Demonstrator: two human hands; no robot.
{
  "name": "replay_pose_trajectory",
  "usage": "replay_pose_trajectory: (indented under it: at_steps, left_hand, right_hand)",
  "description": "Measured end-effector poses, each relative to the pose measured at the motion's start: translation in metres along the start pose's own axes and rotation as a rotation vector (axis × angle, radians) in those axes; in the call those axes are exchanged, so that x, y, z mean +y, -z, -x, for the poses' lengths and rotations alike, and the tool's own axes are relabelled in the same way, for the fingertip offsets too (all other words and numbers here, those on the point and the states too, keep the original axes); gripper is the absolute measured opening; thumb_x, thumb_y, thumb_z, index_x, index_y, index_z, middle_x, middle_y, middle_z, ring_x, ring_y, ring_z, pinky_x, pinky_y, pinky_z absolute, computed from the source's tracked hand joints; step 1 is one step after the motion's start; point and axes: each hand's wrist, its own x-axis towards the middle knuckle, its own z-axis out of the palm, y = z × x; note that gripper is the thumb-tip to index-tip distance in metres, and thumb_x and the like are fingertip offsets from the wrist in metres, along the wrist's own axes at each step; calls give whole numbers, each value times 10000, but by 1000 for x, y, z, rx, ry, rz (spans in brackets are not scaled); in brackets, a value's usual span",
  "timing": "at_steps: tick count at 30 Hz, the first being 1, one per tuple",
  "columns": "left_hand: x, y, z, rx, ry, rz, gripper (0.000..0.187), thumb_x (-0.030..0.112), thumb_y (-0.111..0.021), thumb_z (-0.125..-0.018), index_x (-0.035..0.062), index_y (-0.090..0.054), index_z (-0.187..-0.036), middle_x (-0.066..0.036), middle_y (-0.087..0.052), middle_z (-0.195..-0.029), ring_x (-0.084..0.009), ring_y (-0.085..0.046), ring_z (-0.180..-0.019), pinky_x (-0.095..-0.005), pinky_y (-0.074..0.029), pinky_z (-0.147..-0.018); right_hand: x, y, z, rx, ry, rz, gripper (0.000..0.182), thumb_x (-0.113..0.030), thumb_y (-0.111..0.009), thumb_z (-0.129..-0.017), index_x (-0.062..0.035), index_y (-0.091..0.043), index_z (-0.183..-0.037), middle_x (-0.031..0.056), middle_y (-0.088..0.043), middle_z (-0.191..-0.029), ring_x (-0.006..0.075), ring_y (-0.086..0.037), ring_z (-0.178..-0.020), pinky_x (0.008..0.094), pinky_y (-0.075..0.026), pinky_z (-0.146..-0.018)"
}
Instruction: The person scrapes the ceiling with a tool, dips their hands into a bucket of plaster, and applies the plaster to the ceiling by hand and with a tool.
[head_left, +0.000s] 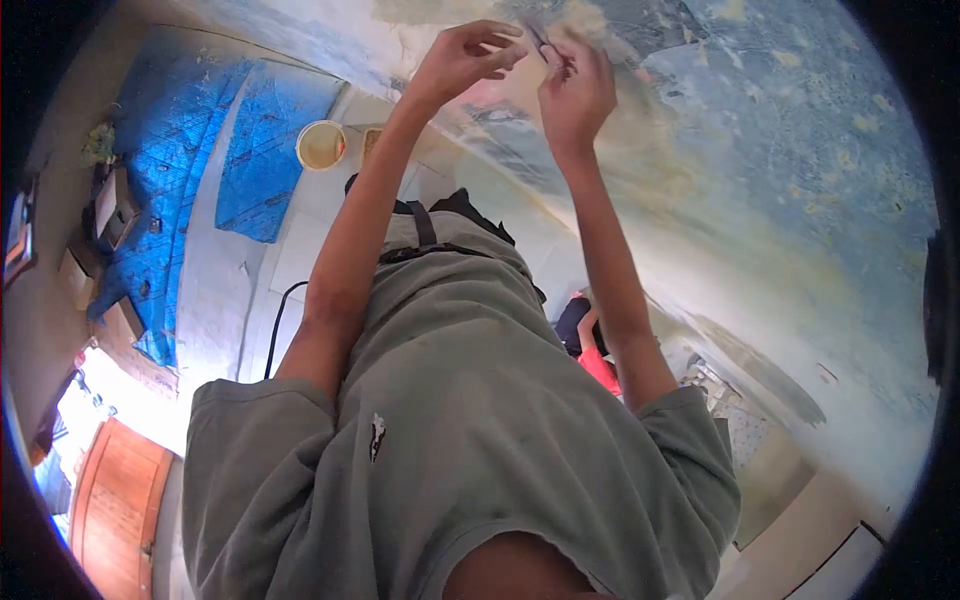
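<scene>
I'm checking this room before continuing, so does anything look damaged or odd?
Yes: the wall near the right hand looks worn or unfinished. Its blue is mottled with pale patches, and a grey smear marks a paler part.

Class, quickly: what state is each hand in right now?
Left hand: open, fingers loosely curled, nothing visibly held.
Right hand: closed on a thin tool.

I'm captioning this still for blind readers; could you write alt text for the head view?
A person's right hand holds a thin tool close to a patchy blue-and-white wall, the left hand raised nearby, half curled. A pale bucket sits near blue sheeting, and another person in red is partly hidden behind the right arm.
</scene>
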Motion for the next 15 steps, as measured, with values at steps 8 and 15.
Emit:
replay_pose_trajectory:
  at_steps: [8, 15]
  left_hand:
    - [-19, 39, 16, -38, 117, 51, 333, 185, -754, -792, -51, -664, -1008, -94, -677, -871, -139, -648, -754, -285, -564, -711]
    - [-25, 54, 41, -16, 283, 109, 295, 123, -717, -810, -43, -650, -1044, -128, -676, -961, -180, -665, -841, -300, -566, -789]
  right_hand:
    - [-56, -34, 48, -31, -683, -531, 236, -34, -680, -808, -34, -585, -1023, 98, -665, -817, 149, -646, -683, 267, -516, -605]
    - [-64, -30, 86, -232, -788, -688, 308, -48, -753, -749, -18, -596, -1012, 99, -676, -844, 152, -668, -787, 271, -551, -683]
